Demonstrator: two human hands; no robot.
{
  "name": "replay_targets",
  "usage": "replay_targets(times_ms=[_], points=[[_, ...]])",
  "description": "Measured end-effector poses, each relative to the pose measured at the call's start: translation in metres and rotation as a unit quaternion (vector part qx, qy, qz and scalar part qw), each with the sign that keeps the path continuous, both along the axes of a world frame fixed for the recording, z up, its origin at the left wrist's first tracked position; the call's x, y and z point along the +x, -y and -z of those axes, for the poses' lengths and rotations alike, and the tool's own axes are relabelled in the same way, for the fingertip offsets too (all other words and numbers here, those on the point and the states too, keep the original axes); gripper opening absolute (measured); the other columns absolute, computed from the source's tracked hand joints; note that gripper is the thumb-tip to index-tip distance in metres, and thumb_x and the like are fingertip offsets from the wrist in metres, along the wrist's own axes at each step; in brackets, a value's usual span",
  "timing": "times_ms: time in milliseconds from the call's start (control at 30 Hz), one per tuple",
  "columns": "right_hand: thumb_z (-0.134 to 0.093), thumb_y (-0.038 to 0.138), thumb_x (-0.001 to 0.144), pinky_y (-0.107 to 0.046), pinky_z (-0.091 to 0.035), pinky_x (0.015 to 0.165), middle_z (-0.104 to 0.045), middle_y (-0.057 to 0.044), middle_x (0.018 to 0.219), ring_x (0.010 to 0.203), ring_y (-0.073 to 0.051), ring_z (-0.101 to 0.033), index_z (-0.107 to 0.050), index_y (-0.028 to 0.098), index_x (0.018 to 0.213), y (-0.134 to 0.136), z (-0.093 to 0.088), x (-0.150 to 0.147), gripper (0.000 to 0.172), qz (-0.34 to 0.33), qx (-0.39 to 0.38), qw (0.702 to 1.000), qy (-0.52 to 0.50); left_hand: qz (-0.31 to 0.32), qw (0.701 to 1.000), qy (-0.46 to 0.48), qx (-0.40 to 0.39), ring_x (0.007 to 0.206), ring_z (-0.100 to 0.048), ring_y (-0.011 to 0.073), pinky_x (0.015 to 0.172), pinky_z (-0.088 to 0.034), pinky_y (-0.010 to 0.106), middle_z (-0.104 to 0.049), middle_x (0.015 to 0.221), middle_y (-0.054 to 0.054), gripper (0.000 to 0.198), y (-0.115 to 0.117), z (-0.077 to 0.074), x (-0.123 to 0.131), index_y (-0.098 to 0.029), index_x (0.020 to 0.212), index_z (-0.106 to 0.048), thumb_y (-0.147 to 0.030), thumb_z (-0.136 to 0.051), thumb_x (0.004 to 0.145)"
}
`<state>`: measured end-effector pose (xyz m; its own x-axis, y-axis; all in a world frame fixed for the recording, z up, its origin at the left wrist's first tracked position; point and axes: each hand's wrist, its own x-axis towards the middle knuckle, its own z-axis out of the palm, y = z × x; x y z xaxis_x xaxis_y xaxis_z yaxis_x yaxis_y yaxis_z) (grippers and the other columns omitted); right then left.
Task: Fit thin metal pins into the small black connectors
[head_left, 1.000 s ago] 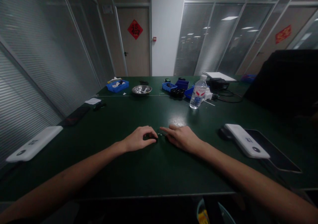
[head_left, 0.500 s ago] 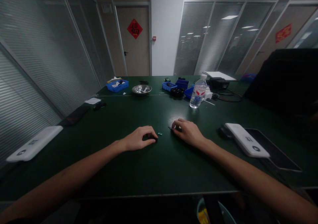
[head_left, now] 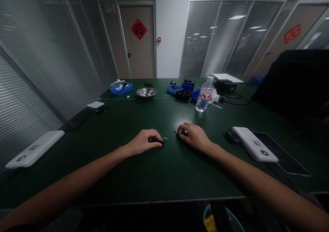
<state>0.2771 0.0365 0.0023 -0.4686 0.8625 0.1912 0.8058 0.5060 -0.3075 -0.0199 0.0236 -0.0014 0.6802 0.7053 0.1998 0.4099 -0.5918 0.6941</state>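
Your left hand (head_left: 144,143) stays curled on the green counter (head_left: 164,177), fingers closed around a small dark part (head_left: 157,141). Your right hand (head_left: 194,136), barely moved, pinches a thin dark tool (head_left: 177,132). A tiny green piece (head_left: 165,138) lies between them, untouched, just right of the part.

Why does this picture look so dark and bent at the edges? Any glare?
Head view: dim, the green table darkest near its front edge; a pale glare patch lies on it beyond the right hand; the blinds bow at the left side, wide-lens distortion; the small dark thing under the left hand is too murky to identify.
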Motion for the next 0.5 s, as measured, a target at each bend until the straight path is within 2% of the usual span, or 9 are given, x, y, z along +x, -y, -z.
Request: replay_targets(times_ms=[133, 300, 400, 500], points=[[-0.061, 0.032, 0.098, -0.027, -0.045, 0.070, -0.068, -0.005, 0.104, 0.084, -0.018, -0.065, -0.071, 0.024, 0.109, -0.001, 0.002, -0.001, 0.017, 0.010, 0.003, 1.000, 0.005, 0.008, 0.998, 0.004, 0.056, 0.118, -0.061, 0.0218, 0.101, -0.048, 0.037, -0.069, 0.122, 0.005, 0.013, 0.001, 0.000, 0.014, -0.022, 0.105, -0.074, -0.029, -0.070, 0.095], [-0.060, 0.033, 0.099, -0.027, -0.047, 0.072, -0.069, -0.005, 0.106, 0.086, -0.019, -0.066, -0.071, 0.025, 0.109, 0.000, 0.002, -0.001, 0.017, 0.015, 0.001, 1.000, 0.006, 0.019, 0.994, -0.065, 0.091, 0.109, -0.065, 0.0200, 0.096, -0.051, 0.036, -0.071, 0.117, 0.005, 0.022, -0.001, -0.001, 0.016, -0.024, 0.121, -0.070, -0.029, -0.062, 0.101], [-0.059, 0.033, 0.099, -0.026, -0.047, 0.071, -0.069, -0.005, 0.106, 0.086, -0.019, -0.065, -0.071, 0.026, 0.110, 0.001, -0.001, -0.001, 0.017, 0.011, -0.004, 1.000, 0.003, 0.015, 0.992, -0.083, 0.095, 0.111, -0.065, 0.0201, 0.098, -0.051, 0.036, -0.070, 0.120, 0.004, 0.025, -0.007, -0.003, 0.000, -0.026, 0.125, -0.068, -0.030, -0.059, 0.102], [-0.059, 0.033, 0.099, -0.026, -0.048, 0.071, -0.069, -0.006, 0.107, 0.086, -0.019, -0.066, -0.071, 0.025, 0.111, 0.002, -0.004, -0.001, 0.018, 0.009, -0.010, 1.000, 0.001, -0.044, 0.993, -0.093, 0.058, 0.107, -0.066, 0.0202, 0.091, -0.054, 0.034, -0.069, 0.124, 0.003, 0.028, -0.018, -0.005, -0.033, -0.028, 0.126, -0.068, -0.035, -0.060, 0.100]])
